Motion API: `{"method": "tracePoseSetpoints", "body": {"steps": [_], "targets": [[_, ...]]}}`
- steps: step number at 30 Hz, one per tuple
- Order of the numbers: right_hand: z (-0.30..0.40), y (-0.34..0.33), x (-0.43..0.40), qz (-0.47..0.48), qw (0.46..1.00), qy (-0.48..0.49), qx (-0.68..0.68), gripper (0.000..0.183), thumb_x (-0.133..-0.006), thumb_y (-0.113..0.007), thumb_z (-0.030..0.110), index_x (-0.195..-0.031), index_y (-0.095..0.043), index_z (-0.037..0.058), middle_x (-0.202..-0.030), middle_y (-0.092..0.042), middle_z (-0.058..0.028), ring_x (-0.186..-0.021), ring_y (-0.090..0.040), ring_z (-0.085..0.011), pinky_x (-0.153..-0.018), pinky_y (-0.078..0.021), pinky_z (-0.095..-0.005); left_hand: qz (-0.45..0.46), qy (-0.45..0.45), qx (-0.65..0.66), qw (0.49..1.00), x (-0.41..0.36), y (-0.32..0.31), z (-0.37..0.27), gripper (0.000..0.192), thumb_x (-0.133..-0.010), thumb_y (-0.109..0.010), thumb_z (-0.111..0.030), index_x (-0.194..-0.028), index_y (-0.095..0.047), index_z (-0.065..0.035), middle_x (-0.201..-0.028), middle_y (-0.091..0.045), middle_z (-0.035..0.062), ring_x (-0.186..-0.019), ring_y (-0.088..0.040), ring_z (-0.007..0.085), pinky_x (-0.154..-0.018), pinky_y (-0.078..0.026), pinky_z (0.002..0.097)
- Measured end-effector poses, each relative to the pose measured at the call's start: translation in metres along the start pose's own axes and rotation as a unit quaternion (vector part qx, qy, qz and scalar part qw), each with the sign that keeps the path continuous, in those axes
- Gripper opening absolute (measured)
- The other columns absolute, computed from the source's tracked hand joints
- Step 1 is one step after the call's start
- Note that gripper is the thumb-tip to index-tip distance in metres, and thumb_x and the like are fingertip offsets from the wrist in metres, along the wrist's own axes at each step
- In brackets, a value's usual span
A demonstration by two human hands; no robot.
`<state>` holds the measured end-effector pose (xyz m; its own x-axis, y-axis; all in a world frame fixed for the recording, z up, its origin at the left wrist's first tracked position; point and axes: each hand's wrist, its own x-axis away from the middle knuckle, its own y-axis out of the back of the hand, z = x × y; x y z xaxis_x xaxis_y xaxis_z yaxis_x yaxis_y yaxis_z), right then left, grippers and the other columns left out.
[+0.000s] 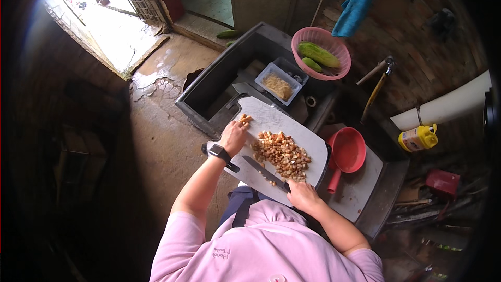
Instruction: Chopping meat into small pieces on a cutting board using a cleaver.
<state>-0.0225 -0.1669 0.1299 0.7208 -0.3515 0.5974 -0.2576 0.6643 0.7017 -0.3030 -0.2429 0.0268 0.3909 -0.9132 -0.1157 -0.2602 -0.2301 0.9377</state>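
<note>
A white cutting board (pixel 270 117) with dark edging lies before me across a dark stone sink. Chopped brown and whitish pieces (pixel 282 154), their kind unclear, are heaped on its middle. My right hand (pixel 304 196) grips the black handle of a kitchen knife (pixel 266 173), whose blade lies low along the near side of the heap and points left. On the board's left part, my left hand (pixel 234 137), with a watch on the wrist, touches a small group of larger brown pieces (pixel 245 119); whether its fingers hold any cannot be seen.
Beyond the board, a plastic tub (pixel 272 69) of pale shreds stands at the sink (pixel 213 66). A pink basket (pixel 297 53) holds green gourds or cucumbers. To the right are a red dipper (pixel 347 150), a yellow bottle (pixel 418 139) and a hanging hammer (pixel 376 90).
</note>
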Motion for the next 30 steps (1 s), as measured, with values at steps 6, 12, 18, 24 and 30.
{"method": "tracePoseSetpoints", "body": {"steps": [6,12,18,24,30], "targets": [[-0.017,0.003,-0.009,-0.039,0.998,-0.046,0.001,0.023,-0.082,-0.054,0.014,-0.100,-0.053,0.0007,-0.088,-0.064,-0.0279,-0.088,-0.062,-0.0450,-0.080,-0.0487,-0.0535,-0.138,0.007,0.115,0.984,0.056,0.012,-0.044,0.007,-0.075,-0.068,-0.006,-0.081,-0.068,-0.0073,-0.081,-0.062,0.0082,-0.081,-0.058,0.0255,-0.072,-0.050,0.0357],[-0.003,0.010,0.005,-0.049,0.998,-0.029,0.025,0.022,-0.083,-0.049,0.012,-0.100,-0.052,-0.0010,-0.087,-0.064,-0.0282,-0.085,-0.063,-0.0450,-0.078,-0.0492,-0.0539,-0.123,0.004,0.126,0.984,0.099,-0.020,-0.061,0.016,-0.080,-0.063,-0.003,-0.095,-0.067,-0.0036,-0.085,-0.062,0.0085,-0.082,-0.058,0.0261,-0.073,-0.051,0.0361],[-0.003,0.006,0.008,-0.032,0.999,-0.015,0.039,0.021,-0.084,-0.044,0.010,-0.100,-0.051,-0.0014,-0.085,-0.065,-0.0274,-0.084,-0.063,-0.0449,-0.078,-0.0492,-0.0541,-0.131,-0.010,0.176,0.976,0.104,-0.022,-0.060,0.028,-0.074,-0.062,0.002,-0.101,-0.067,-0.0038,-0.091,-0.063,0.0085,-0.087,-0.059,0.0268,-0.078,-0.051,0.0358],[0.005,0.024,0.015,-0.003,0.997,-0.019,0.072,0.020,-0.086,-0.040,0.010,-0.097,-0.052,-0.0015,-0.084,-0.065,-0.0272,-0.084,-0.064,-0.0439,-0.077,-0.0498,-0.0532,-0.133,-0.007,0.199,0.971,0.110,-0.030,-0.053,0.027,-0.072,-0.063,0.002,-0.099,-0.066,-0.0028,-0.095,-0.064,0.0094,-0.090,-0.061,0.0271,-0.079,-0.051,0.0362],[0.000,-0.007,-0.022,-0.054,0.997,-0.016,0.051,0.018,-0.081,-0.052,0.012,-0.095,-0.054,0.0010,-0.080,-0.065,-0.0259,-0.081,-0.064,-0.0434,-0.075,-0.0502,-0.0529,-0.118,-0.038,0.194,0.973,0.104,-0.025,-0.056,0.034,-0.066,-0.060,0.002,-0.100,-0.064,0.0010,-0.101,-0.062,0.0106,-0.096,-0.058,0.0273,-0.086,-0.050,0.0351]]}}
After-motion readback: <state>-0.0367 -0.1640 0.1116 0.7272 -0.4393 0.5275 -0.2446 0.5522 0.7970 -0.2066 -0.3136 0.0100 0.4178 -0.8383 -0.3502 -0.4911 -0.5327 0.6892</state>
